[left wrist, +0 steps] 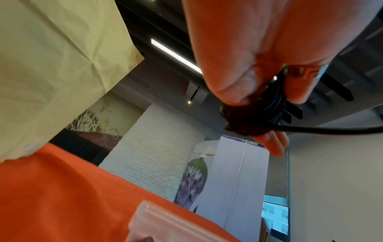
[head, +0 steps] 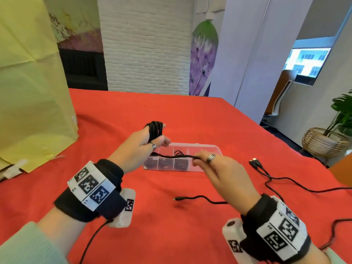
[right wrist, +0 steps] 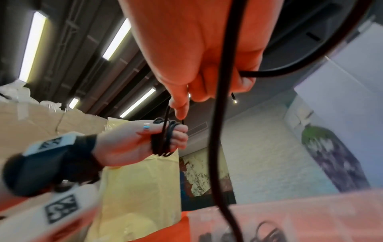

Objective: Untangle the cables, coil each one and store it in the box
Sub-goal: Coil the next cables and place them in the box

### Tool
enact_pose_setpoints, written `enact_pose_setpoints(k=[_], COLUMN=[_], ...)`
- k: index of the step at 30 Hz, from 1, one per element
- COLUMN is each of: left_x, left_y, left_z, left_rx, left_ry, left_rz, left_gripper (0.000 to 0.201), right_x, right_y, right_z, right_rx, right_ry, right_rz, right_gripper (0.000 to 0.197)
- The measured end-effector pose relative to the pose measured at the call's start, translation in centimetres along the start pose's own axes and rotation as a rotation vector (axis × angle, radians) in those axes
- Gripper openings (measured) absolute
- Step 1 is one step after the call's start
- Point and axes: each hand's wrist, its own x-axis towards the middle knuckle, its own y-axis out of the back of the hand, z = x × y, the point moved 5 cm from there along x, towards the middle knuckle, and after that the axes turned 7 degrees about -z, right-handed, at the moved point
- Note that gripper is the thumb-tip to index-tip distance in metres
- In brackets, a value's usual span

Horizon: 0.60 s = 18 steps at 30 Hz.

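Note:
A black cable coil (head: pixel 155 130) is wound round the fingers of my left hand (head: pixel 158 139), held above the red table. The left wrist view shows the thumb (left wrist: pixel 232 78) pressing the coil (left wrist: pixel 248 119) against the fingers. From there a taut strand (head: pixel 177 156) runs right to my right hand (head: pixel 202 160), which pinches it. Its free end (head: pixel 177 198) trails onto the cloth below my right wrist. The clear compartment box (head: pixel 200 144) lies open just behind both hands, with dark coils in its front cells. In the right wrist view the right hand (right wrist: pixel 186 98) grips the strand beside the coil (right wrist: pixel 163 139).
A second black cable with USB plugs (head: pixel 256 163) lies loose to the right of the box. A large yellow paper bag (head: pixel 32 92) stands at the table's left. The table's right edge (head: pixel 266 128) drops off toward a wicker planter (head: pixel 323 141).

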Motion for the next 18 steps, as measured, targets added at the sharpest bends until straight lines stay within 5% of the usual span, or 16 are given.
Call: enact_pose_setpoints(k=[6,9,12,18], left_x=[-1.6,-2.4,-3.0,-3.1], left_y=[-3.5,-4.8,-5.6,-6.2], left_z=[0.7,1.2,1.6,1.9], left_rx=[-0.281,-0.348,-0.406,-0.433], left_ry=[0.094,0.078,0.071,0.073], left_rz=[-0.254,-0.338,-0.412,-0.365], left_gripper=[0.036,0.016,0.019,0.031], right_x=[1.6,2.4,2.9,3.0], right_y=[1.9,2.1,1.5,1.8], right_z=[0.0,0.2,0.3,0.1], right_rx=[-0.003,0.040,0.034,0.127], right_ry=[0.018,-0.001,-0.018,0.008], right_rz=[0.254,0.266,0.227,0.268], right_gripper=[0.035,0.036,0.039,0.029])
